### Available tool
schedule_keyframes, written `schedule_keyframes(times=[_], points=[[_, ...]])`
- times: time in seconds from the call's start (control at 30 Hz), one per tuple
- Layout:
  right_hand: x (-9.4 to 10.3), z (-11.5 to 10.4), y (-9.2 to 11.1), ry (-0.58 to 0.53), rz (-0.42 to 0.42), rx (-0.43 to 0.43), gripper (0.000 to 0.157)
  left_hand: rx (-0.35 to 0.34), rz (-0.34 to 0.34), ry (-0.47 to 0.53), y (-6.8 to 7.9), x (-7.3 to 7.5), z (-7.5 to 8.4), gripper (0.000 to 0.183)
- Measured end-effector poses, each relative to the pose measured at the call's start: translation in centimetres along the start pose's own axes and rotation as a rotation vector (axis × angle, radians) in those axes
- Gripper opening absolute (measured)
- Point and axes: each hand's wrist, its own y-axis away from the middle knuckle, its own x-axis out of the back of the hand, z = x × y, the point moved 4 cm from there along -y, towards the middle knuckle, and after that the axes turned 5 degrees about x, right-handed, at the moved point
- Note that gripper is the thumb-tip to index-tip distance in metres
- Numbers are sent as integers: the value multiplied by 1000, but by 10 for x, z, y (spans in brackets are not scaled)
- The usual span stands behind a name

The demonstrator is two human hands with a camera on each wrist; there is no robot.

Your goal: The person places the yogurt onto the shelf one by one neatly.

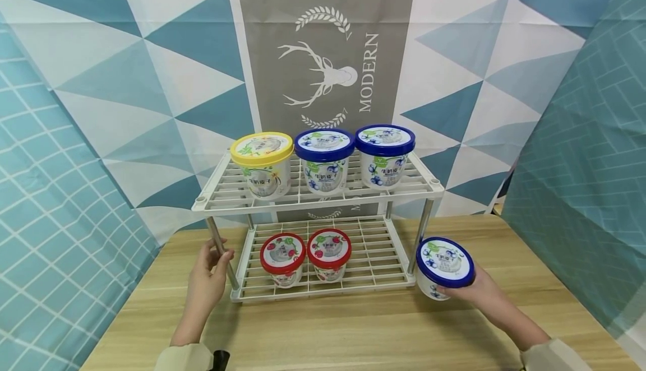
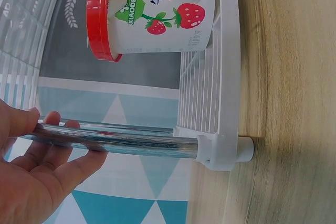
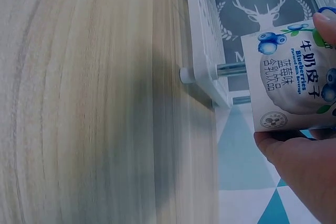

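Observation:
My right hand grips a blue-lidded blueberry milk tub off the rack's front right corner, lid tilted toward me. The right wrist view shows its printed side and base, raised over the wood. At the left, my left hand holds the rack's front metal post, thumb on one side and fingers on the other. The white two-tier rack carries a yellow-lidded tub and two blue-lidded tubs on top. Two red-lidded strawberry tubs stand on the lower shelf, toward its left.
The rack stands on a wooden table. Behind hangs a patterned cloth with a deer head print. Blue tiled-look sheets border both sides. Bare slats show on the lower shelf's right half.

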Motion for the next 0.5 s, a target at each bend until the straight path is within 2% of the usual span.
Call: schedule_keyframes(times=[0.2, 0.5], points=[[-3, -5, 2, -23, -28, 32, 102, -13, 8, 0, -1, 1, -2, 28], [-12, -14, 5, -17, -62, 36, 103, -9, 3, -7, 0, 0, -1, 28]])
